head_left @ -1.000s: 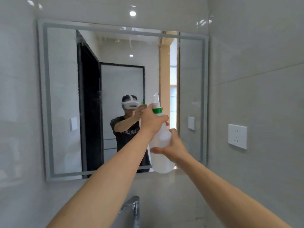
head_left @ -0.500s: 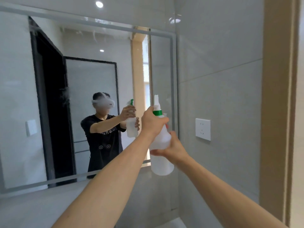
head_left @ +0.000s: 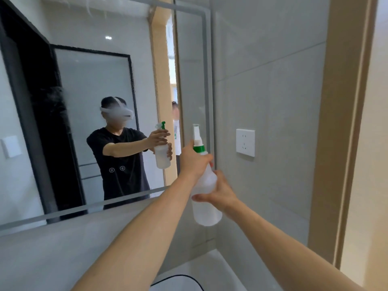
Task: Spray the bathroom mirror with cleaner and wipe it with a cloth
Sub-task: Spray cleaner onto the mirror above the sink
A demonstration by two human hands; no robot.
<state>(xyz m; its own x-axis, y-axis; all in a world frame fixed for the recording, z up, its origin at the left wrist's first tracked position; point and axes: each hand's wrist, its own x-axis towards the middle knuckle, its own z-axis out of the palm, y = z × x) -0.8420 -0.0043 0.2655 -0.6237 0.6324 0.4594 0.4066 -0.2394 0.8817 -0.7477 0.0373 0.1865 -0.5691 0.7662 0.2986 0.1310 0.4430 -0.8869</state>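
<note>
Both hands grip bottle point(head_left: 206, 198), upright, long axis vert. Left hand point(head_left: 194, 159) closed at neck/trigger; right hand point(head_left: 220, 191) wraps body. Mirror point(head_left: 94, 91) lies ahead-left; nozzle near its right edge. Mist on glass. No cloth seen.

Mirror point(head_left: 88, 85) cropped left, top.

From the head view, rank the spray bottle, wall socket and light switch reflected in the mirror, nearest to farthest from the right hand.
1. Spray bottle, gripped by the right hand.
2. Wall socket, up right on the side wall.
3. Reflected light switch, far left.
</note>
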